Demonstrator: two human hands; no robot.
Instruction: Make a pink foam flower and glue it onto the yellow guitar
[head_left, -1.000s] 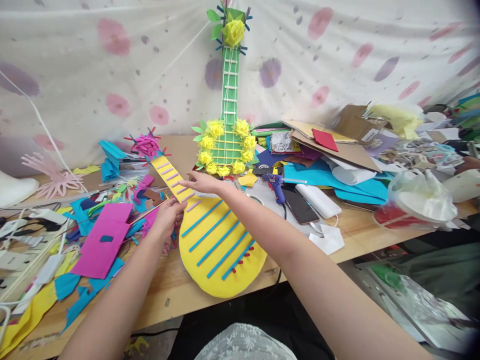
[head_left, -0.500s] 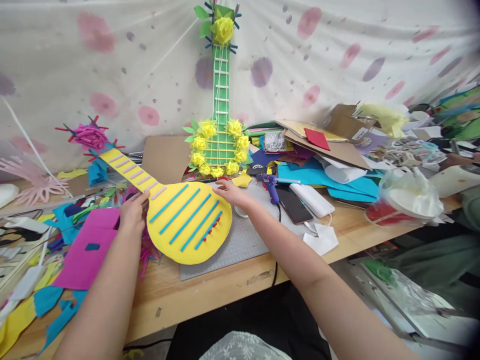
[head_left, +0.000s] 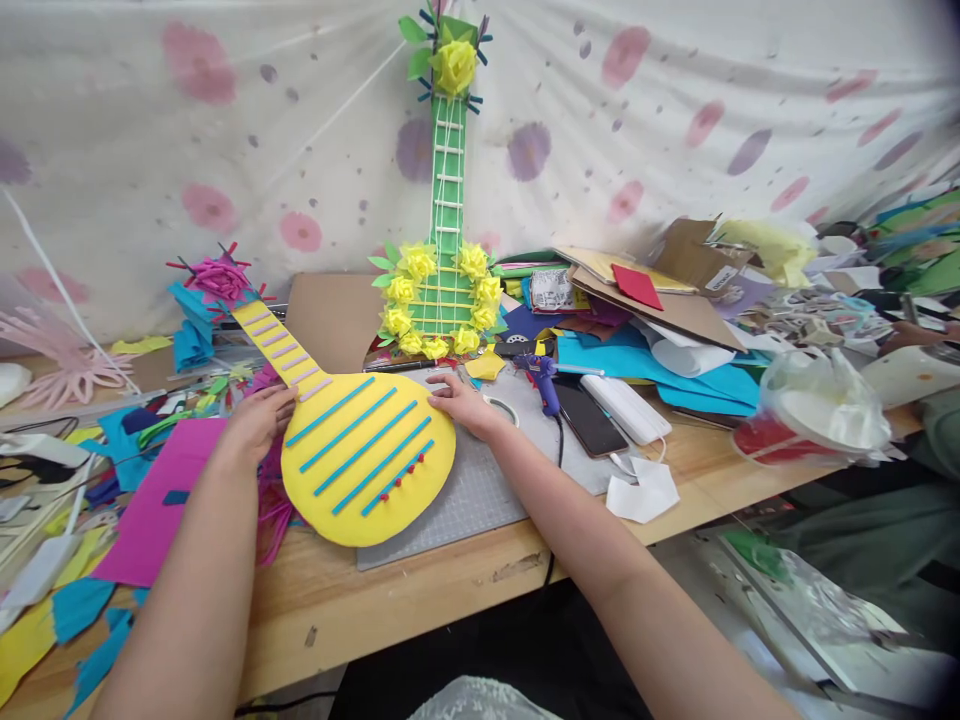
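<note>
We locate the yellow guitar (head_left: 351,432) at the front of the tabletop (head_left: 307,590), its round body beside the front edge and partly over the grey cutting mat (head_left: 480,505). Its long axis runs diagonally: the head, with the pink flower (head_left: 217,280), points toward the back left corner, and the body points toward the front edge. We cannot tell whether the body lies flat or is slightly raised. The governing relation is that the guitar lies between our hands, crossing the line from one to the other. Our left hand (head_left: 259,425) is nearer the neck; it is closed on the left margin where neck meets body, fingers bent, thumb not visible. Our right hand (head_left: 459,402) is at the body's upper right rim, partly open, fingertips at the margin; we cannot tell whether it grips. Both forearms reach in from the front edge, the right angled leftward, the left nearly straight ahead.
</note>
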